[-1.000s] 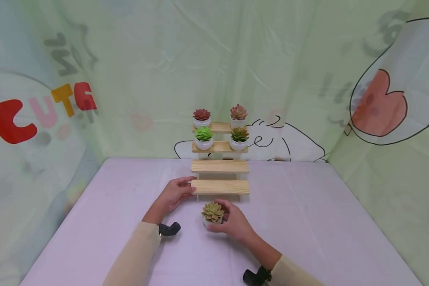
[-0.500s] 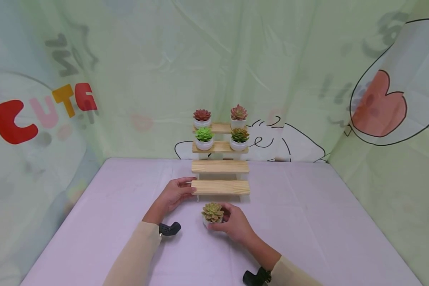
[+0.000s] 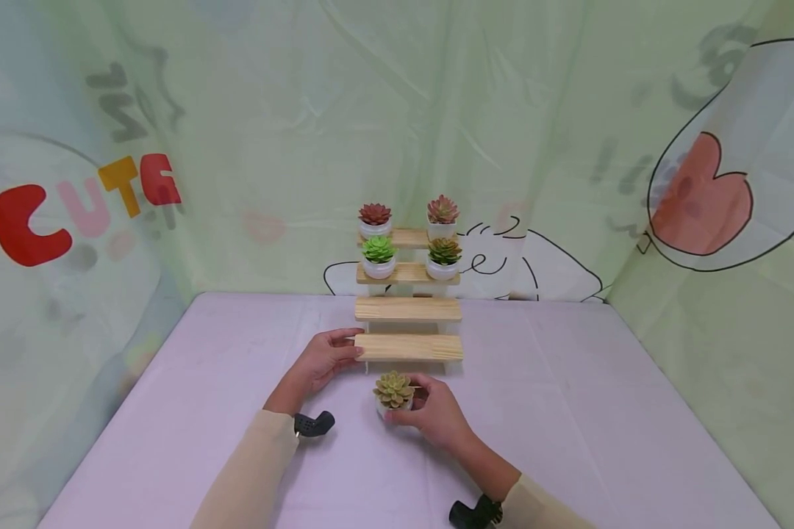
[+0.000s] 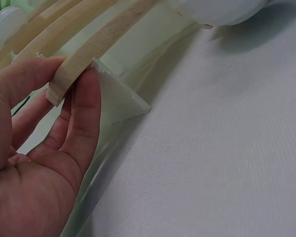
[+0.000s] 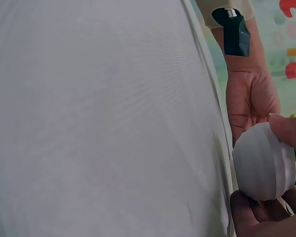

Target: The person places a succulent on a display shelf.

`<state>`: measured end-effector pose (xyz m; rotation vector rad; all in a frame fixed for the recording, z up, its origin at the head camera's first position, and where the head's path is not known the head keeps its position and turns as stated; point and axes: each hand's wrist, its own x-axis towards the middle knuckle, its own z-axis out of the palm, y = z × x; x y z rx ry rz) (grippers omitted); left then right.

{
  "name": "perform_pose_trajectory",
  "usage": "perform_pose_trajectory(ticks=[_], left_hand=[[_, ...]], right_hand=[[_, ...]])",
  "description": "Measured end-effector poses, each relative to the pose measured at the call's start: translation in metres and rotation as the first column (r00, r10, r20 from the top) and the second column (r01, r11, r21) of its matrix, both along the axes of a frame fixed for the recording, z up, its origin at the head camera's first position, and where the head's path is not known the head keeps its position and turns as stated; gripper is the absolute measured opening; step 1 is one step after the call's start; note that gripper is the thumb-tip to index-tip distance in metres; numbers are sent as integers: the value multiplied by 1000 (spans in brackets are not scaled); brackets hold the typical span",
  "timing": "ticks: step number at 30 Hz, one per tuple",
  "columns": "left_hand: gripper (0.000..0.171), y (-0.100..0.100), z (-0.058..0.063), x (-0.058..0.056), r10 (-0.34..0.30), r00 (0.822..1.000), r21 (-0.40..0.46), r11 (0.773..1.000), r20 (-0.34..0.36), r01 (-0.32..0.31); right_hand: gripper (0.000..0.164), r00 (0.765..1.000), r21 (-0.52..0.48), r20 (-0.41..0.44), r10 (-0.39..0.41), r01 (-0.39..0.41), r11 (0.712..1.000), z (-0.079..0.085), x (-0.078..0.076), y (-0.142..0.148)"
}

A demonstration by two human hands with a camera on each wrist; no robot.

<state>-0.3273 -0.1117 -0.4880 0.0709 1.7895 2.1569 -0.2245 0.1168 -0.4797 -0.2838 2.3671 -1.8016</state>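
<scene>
My right hand (image 3: 437, 415) grips a small white pot (image 5: 261, 163) with a yellow-green artificial succulent (image 3: 393, 389), thumb and fingers around its sides. The pot is just in front of a tiered stand with wooden shelves; whether its base touches the cloth I cannot tell. At the stand's left side, my left hand (image 3: 320, 360) pinches the end of the lowest shelf (image 3: 409, 347). The left wrist view shows thumb and fingers on that wooden end (image 4: 64, 81), beside a clear side panel (image 4: 118, 94).
On the top shelf stand a dark red succulent (image 3: 374, 214) and a pink one (image 3: 442, 209). Below them are a bright green succulent (image 3: 378, 250) and a green-brown one (image 3: 443, 251). A pale cloth (image 3: 536, 411) covers the table; printed curtains (image 3: 271, 147) surround it.
My right hand's index finger has drawn back a little along the potted succulent's side, and the plant sits almost where it was. The left hand keeps its pinch on the shelf.
</scene>
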Motion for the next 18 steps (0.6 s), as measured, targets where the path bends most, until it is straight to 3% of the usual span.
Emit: perform_pose_trajectory(ticks=[8, 18], left_hand=[[53, 0, 0, -1, -1, 1000, 7, 1000, 2, 1], [54, -1, -3, -3, -2, 1000, 4, 1000, 1, 2]], right_hand=[[61, 999, -44, -4, -31, 31, 999, 3, -1, -2], [60, 995, -62, -34, -99, 96, 993, 17, -14, -12]])
